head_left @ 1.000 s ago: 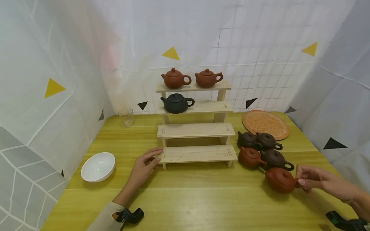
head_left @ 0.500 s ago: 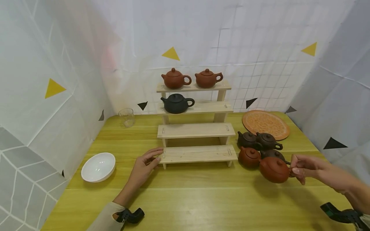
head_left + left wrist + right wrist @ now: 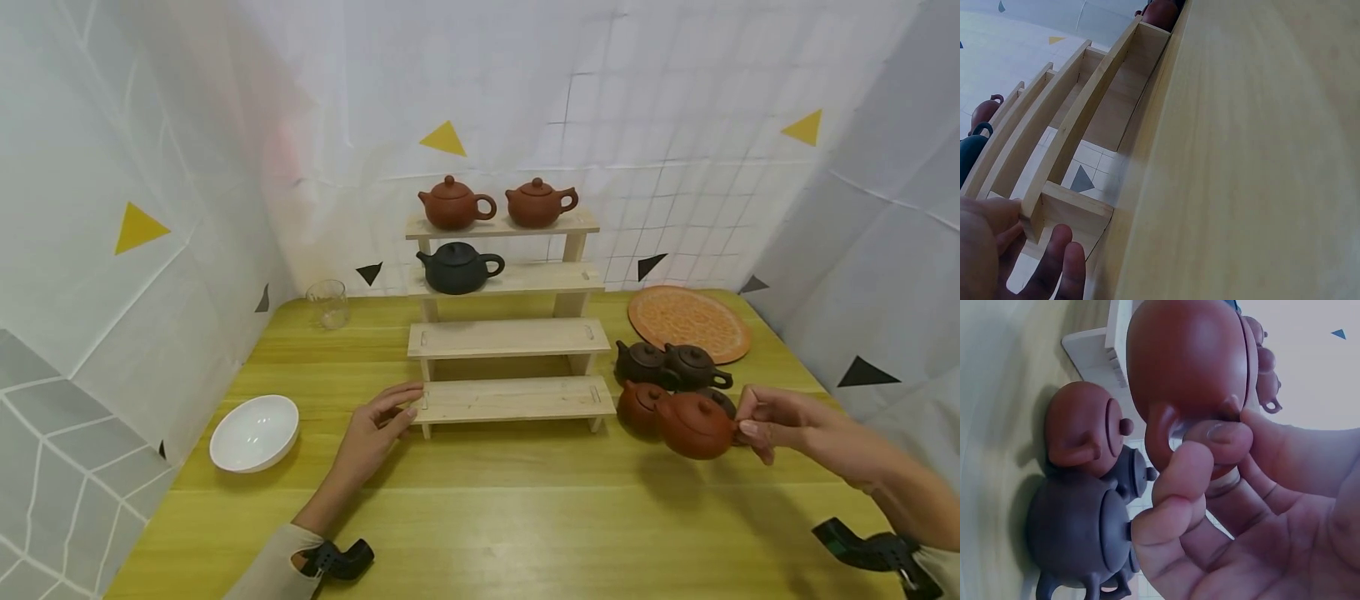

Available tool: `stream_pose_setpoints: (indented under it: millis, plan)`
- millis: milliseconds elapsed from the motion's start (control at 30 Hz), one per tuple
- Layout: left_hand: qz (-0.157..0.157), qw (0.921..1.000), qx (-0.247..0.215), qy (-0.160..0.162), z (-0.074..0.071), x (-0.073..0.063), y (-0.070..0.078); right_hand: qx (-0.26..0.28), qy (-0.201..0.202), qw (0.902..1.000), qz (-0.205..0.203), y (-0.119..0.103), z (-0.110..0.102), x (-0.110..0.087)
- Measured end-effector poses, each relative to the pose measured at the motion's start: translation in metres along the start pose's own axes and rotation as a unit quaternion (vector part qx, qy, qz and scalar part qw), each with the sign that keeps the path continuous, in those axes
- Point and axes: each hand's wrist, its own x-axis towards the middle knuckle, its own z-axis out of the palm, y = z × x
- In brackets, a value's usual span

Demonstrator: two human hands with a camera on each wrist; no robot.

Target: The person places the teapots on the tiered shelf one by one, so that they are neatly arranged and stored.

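My right hand (image 3: 787, 421) pinches the handle of a reddish-brown teapot (image 3: 696, 427), held above the table. In the right wrist view, the thumb and curled fingers are around the handle of this teapot (image 3: 1191, 356). Below and behind it, another reddish teapot (image 3: 639, 410) and several dark brown teapots (image 3: 690, 365) stand close together, one mostly hidden. At the left end of the lowest board of a tiered wooden stand (image 3: 510, 400), my left hand (image 3: 375, 425) holds the board's corner; the left wrist view shows its fingers (image 3: 1054, 253) around that end.
Two reddish teapots (image 3: 452, 205) stand on the top tier and a black teapot (image 3: 457, 269) on the tier below. A white bowl (image 3: 255, 435) and a clear glass (image 3: 330, 303) are on the left. An orange round mat (image 3: 690, 323) lies at the back right.
My right hand has lifted the reddish teapot off the table and carried it left and toward the stand. The left hand has stayed at the stand's corner.
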Motion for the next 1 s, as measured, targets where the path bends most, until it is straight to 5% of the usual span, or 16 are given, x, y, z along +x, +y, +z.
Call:
stream_pose_setpoints:
  millis: [367,1000]
  plan:
    - [0.003,1.0000,0.004,-0.003,-0.001,0.000,0.001,0.004,0.031,0.9978,-0.058,-0.010,-0.003,0.011]
    - [0.007,1.0000,0.007,0.000,0.000,0.000,0.002,-0.099,0.158,0.9824,-0.014,-0.049,-0.010,0.040]
